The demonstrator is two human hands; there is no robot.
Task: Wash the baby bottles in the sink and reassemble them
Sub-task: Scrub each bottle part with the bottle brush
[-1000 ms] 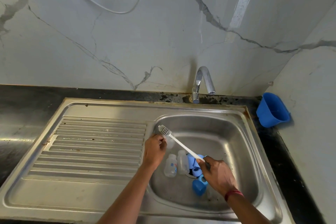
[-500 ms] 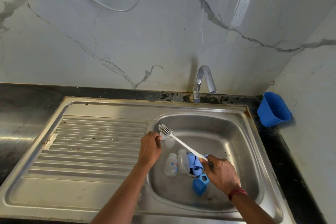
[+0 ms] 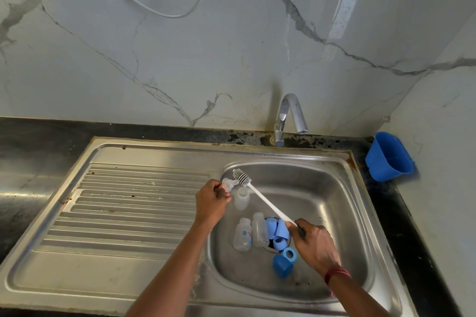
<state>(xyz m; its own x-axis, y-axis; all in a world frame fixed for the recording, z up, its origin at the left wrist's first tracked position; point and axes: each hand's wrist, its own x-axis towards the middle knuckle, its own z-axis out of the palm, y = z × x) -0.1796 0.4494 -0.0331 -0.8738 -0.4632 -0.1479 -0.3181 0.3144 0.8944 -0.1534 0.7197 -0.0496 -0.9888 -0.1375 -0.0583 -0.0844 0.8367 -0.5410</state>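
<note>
My left hand (image 3: 211, 203) pinches a clear silicone nipple (image 3: 229, 184) over the left rim of the steel sink (image 3: 332, 195). My right hand (image 3: 315, 247) grips the handle of a white bottle brush (image 3: 265, 199), and its bristle head (image 3: 242, 177) touches the nipple. In the basin, a clear bottle (image 3: 242, 198) lies just below the nipple. Two more clear bottles (image 3: 243, 234) lie by the drain. Several blue caps and rings (image 3: 279, 233) are piled over the drain, and one blue cap (image 3: 283, 265) lies nearer to me.
A chrome tap (image 3: 288, 116) stands behind the basin and no water is running. The ribbed drainboard (image 3: 123, 203) lies to the left. A blue plastic tub (image 3: 389, 157) leans in the right corner on the black counter (image 3: 31, 141). Marble walls close the back and right.
My left hand has moved slightly left and up at the sink rim, so the nipple now shows beside the bristles. The brush and my right hand stay nearly in place.
</note>
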